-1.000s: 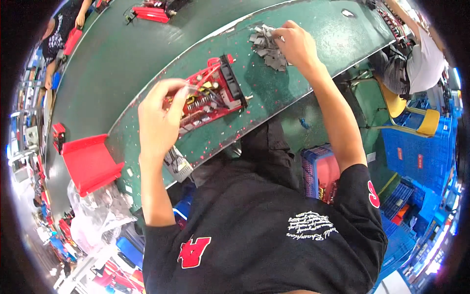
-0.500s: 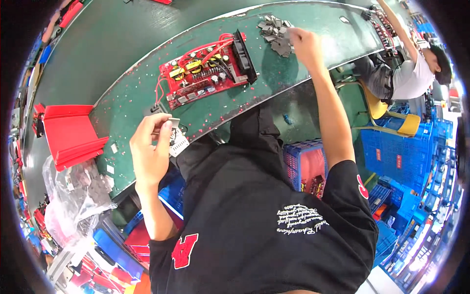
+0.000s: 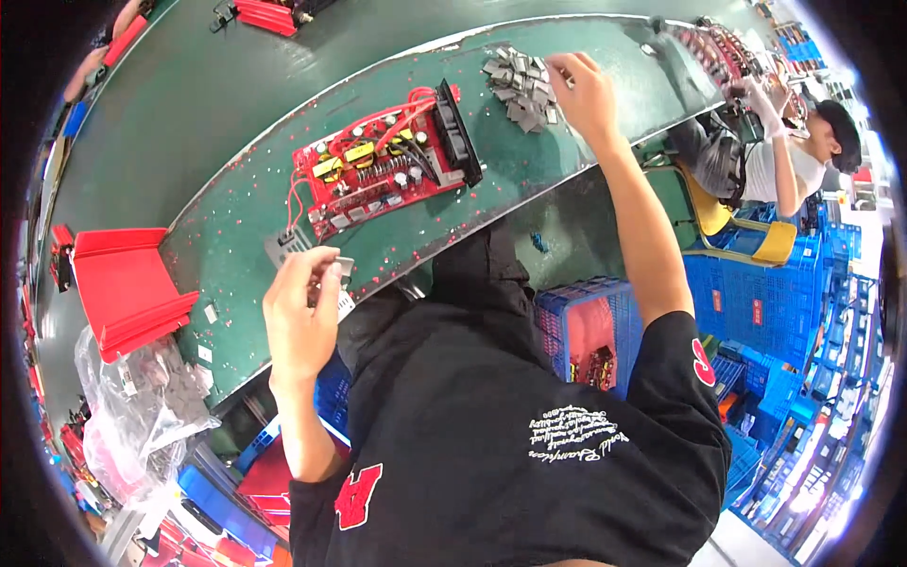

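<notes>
My left hand [image 3: 304, 307], at the bench edge, pinches a small grey metal plate [image 3: 346, 266] between thumb and fingertips. Part of a pale slotted panel [image 3: 286, 244] shows beyond these fingers; the hand hides its middle, so I cannot tell whether it is gripped too. At the right side of a pile of grey metal plates [image 3: 520, 85], my right hand [image 3: 588, 99] has its fingers curled toward the thumb. What lies between those fingertips is hidden. Between the hands sits a red circuit board [image 3: 378, 170] with yellow-wrapped coils, red wires and a black end panel [image 3: 458, 134].
A red metal casing [image 3: 130, 288] stands at the bench's left, above a clear plastic bag [image 3: 142, 402]. Blue crates [image 3: 756, 293] and a yellow chair [image 3: 770, 246] are at the right, where a co-worker [image 3: 798, 161] sits. A blue crate [image 3: 557, 326] stands below the bench edge.
The view has shifted slightly. The slotted panel, earlier right of my left fingers, now lies largely behind them. My right hand stays by the pile. The co-worker's stretched arm is now bent.
</notes>
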A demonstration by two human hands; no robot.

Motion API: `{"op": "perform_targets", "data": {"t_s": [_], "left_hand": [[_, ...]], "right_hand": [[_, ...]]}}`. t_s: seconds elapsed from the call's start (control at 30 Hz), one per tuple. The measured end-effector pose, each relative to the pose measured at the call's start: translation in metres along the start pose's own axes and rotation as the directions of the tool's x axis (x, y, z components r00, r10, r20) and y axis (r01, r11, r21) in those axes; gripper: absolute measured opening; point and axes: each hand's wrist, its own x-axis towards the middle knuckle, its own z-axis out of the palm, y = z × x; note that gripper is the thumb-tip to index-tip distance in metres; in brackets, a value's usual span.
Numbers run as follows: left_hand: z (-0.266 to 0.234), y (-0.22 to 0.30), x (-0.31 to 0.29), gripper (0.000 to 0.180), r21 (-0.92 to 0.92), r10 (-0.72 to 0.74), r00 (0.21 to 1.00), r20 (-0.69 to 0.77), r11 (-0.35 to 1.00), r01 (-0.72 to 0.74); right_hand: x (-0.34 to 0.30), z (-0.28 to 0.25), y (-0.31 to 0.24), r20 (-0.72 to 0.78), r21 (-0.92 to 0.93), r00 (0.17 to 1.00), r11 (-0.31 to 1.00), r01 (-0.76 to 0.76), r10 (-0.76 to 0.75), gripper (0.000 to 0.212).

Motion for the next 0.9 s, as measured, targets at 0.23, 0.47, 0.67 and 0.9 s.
{"op": "perform_targets", "data": {"t_s": [0.23,0.47,0.67,0.9], "left_hand": [[0.011,0.009,0.003,0.019,0.027,0.061,0.997,0.037,0.998,-0.062],[0.011,0.005,0.001,0.016,0.018,0.046,0.998,0.031,0.999,-0.046],[0.01,0.006,0.005,0.015,0.031,0.071,0.997,0.023,0.997,-0.072],[0.017,0.003,0.015,0.016,0.07,0.041,0.999,-0.021,0.997,-0.04]], "right_hand": [[0.047,0.014,0.021,0.406,-0.061,0.912,0.998,-0.03,0.052,0.022],[0.025,0.013,0.013,0.253,-0.077,0.965,0.994,0.083,-0.061,0.027],[0.03,0.014,0.021,0.342,0.036,0.93,0.99,0.133,-0.138,0.024],[0.029,0.01,0.025,0.088,-0.033,0.977,0.981,-0.19,0.192,0.025]]}}
